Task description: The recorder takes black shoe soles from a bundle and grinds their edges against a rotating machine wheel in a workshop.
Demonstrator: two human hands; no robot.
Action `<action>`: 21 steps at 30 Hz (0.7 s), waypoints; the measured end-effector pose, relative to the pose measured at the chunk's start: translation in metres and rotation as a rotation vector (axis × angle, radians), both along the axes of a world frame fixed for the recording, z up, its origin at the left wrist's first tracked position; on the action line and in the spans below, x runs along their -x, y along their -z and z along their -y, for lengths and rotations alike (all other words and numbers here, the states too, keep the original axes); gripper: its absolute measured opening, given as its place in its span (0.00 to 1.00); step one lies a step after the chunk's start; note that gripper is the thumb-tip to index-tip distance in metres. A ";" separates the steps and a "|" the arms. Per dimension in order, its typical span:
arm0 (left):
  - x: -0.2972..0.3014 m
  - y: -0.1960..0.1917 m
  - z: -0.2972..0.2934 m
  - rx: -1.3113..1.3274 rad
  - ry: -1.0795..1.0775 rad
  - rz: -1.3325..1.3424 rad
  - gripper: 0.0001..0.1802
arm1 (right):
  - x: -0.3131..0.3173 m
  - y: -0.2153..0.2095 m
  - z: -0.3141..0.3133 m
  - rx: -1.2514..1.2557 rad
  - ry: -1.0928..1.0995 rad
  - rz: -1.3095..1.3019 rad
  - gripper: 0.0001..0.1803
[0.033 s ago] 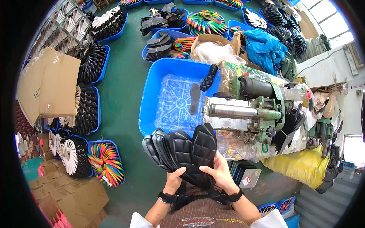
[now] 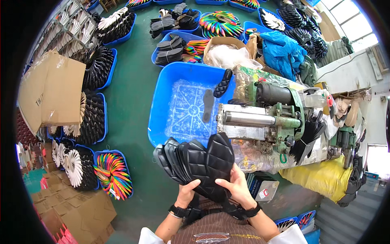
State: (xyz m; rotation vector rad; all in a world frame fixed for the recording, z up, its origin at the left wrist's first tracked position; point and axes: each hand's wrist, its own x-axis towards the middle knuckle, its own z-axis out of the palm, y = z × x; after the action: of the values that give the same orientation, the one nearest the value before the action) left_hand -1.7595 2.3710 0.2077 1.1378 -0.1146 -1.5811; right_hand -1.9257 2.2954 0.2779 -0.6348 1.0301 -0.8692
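The black quilted insoles look leathery and glossy; the blue tub is smooth plastic, the roller polished metal, the sheeting crinkled, shiny yellow plastic.

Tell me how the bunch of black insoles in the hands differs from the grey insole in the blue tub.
The black insoles form a fanned bunch; the grey insole is a single piece. The black insoles look shiny and quilted, the grey insole dull and plain. The left hand and right hand hold the black insoles, while the grey insole lies in the blue tub. Both are sole-shaped.
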 end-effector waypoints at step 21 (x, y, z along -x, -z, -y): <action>-0.014 -0.010 0.021 0.181 0.079 -0.352 0.33 | 0.064 0.054 0.001 -0.151 0.259 -0.167 0.18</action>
State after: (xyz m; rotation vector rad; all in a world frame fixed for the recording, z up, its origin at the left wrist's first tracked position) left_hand -1.7456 2.3502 0.2174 0.7109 -0.0679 -1.7791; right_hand -1.9897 2.2944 0.2243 -0.4572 1.3372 -0.9636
